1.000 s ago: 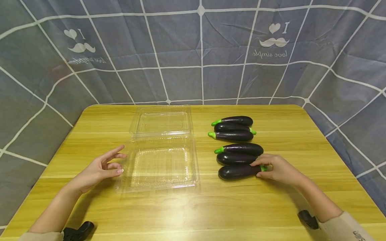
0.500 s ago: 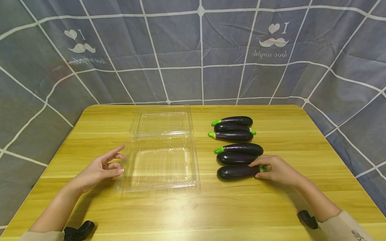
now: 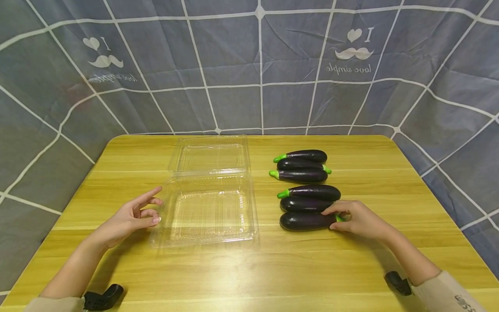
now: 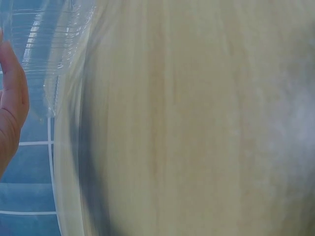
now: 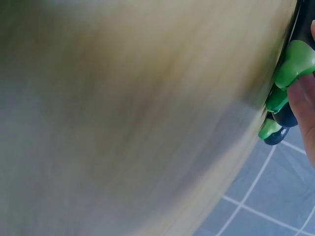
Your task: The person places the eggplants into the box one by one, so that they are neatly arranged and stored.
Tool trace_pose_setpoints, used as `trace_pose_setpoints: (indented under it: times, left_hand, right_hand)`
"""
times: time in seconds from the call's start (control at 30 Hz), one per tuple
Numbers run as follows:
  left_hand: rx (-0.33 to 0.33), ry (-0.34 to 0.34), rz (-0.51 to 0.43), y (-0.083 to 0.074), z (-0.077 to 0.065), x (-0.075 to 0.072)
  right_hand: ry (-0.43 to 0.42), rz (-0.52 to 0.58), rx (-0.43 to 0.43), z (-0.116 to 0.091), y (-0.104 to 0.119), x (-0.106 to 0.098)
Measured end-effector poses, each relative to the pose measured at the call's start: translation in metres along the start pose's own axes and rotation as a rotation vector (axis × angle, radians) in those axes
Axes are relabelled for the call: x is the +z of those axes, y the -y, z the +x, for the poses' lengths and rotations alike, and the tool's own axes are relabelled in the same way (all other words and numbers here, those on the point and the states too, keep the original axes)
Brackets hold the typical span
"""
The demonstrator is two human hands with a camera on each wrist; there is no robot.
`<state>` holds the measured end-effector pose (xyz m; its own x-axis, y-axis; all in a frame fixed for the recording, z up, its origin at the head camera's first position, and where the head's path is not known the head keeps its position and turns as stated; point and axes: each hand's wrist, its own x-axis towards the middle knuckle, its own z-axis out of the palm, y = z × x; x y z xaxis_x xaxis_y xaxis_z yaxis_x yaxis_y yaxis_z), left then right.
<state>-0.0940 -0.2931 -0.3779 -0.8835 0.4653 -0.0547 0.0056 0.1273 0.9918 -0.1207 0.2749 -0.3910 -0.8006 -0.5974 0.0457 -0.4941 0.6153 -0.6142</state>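
In the head view my right hand (image 3: 360, 220) pinches the stem end of the nearest eggplant (image 3: 304, 221) between thumb and fingers. That eggplant lies on the table, its dark round end pointing left. Just behind it are a middle eggplant (image 3: 304, 205) and another with a green stem (image 3: 313, 191) to the left. The right wrist view shows the green cap (image 5: 295, 64) beside my fingers. On the left, my left hand (image 3: 128, 219) has loosely bent fingers at the left edge of a clear plastic clamshell container (image 3: 252, 216); whether they touch it I cannot tell.
The container's lid (image 3: 212, 156) lies folded back at the table's far side. A second group of three eggplants (image 3: 300, 175) lies at the back right. A grey checked cloth (image 3: 234, 56) hangs behind and beside the wooden table (image 3: 249, 277).
The nearest eggplant has shifted very slightly left, with my right hand on its stem end. My left hand and the container stay about where they were.
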Motion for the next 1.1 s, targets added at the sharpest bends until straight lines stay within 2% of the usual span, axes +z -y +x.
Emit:
trace_pose_setpoints:
  times: [0.3, 0.53, 0.7, 0.93, 1.1]
  left_hand:
    - [0.021, 0.008, -0.017, 0.002, 0.001, 0.001]
    - [0.048, 0.019, -0.02, 0.003, 0.003, 0.001]
    - [0.047, 0.021, -0.014, 0.002, 0.004, 0.001]
    - [0.04, 0.018, -0.025, 0.005, 0.004, 0.0]
    - [0.021, 0.006, -0.019, 0.006, 0.004, -0.002]
  right_hand:
    - [-0.013, 0.019, -0.08, 0.006, 0.003, -0.006]
    - [-0.008, -0.047, -0.131, 0.016, 0.011, -0.015]
    - [-0.013, -0.042, -0.169, 0.024, 0.015, -0.019]
    - [0.024, -0.013, -0.139, 0.038, 0.024, -0.024]
    - [0.031, -0.023, -0.159, 0.054, 0.035, -0.027]
